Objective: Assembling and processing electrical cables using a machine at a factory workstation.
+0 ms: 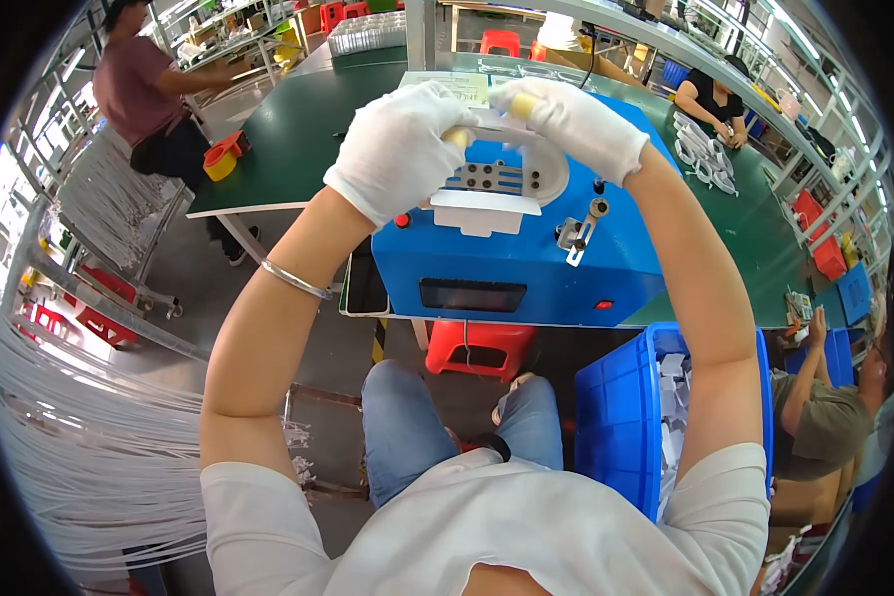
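Both of my hands wear white gloves and are raised over a blue bench machine [526, 258]. My left hand [397, 149] is curled at the machine's upper left, with a pale yellow covering or piece at its fingertips. Opposite it, my right hand [578, 127] is closed too, a similar yellow bit showing at its fingers. A blurred whitish strip lies between them; I cannot make out what either hand grips. Just below sits a metal fixture [487, 179] with dark bolts, and a white folded card piece [482, 212] projects from its front. A metal bracket [581, 235] stands on the machine's right.
A blue crate [616, 417] of white pieces stands by my right arm. Bundles of white cords [109, 447] hang on the left. A red stool [479, 346] is under the bench. Yellow and orange tape [222, 159] lies on the green table [278, 129]. Other people work nearby.
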{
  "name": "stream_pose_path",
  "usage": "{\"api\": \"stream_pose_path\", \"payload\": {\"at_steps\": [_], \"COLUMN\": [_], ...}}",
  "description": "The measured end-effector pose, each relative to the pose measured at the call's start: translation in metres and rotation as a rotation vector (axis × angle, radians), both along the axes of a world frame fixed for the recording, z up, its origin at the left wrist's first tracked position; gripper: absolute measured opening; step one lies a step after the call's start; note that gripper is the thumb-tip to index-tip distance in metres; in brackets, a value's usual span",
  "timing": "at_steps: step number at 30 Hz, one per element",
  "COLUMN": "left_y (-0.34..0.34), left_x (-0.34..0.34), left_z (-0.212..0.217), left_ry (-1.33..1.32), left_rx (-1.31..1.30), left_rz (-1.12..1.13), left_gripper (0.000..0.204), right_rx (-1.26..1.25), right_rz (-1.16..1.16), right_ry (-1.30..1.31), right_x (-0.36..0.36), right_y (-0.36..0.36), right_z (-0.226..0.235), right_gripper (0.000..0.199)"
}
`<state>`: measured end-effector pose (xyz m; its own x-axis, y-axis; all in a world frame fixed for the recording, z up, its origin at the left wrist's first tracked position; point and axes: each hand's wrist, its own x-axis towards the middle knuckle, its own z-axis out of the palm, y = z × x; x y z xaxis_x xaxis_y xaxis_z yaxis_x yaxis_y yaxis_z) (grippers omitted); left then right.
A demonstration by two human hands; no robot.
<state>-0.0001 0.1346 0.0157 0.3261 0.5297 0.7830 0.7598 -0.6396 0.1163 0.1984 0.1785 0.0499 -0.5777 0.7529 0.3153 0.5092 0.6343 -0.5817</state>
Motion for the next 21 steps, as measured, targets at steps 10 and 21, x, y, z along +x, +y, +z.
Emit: {"api": "stream_pose_path", "payload": {"at_steps": [10, 21], "left_y": [0.003, 0.006], "left_x": [0.001, -0.002], "left_z": [0.004, -0.004], "left_ry": [0.016, -0.046], "left_rx": [-0.042, -0.270], "left_rz": [0.102, 0.064], "left_gripper": [0.029, 0.028], "right_rx": [0.247, 0.626], "right_rz": [0.166, 0.165], "right_ry": [0.019, -0.010], "right_x": [-0.008, -0.011], "right_y": [0.000, 0.001], "right_z": [-0.008, -0.014], "right_gripper": [0.016, 0.010]}}
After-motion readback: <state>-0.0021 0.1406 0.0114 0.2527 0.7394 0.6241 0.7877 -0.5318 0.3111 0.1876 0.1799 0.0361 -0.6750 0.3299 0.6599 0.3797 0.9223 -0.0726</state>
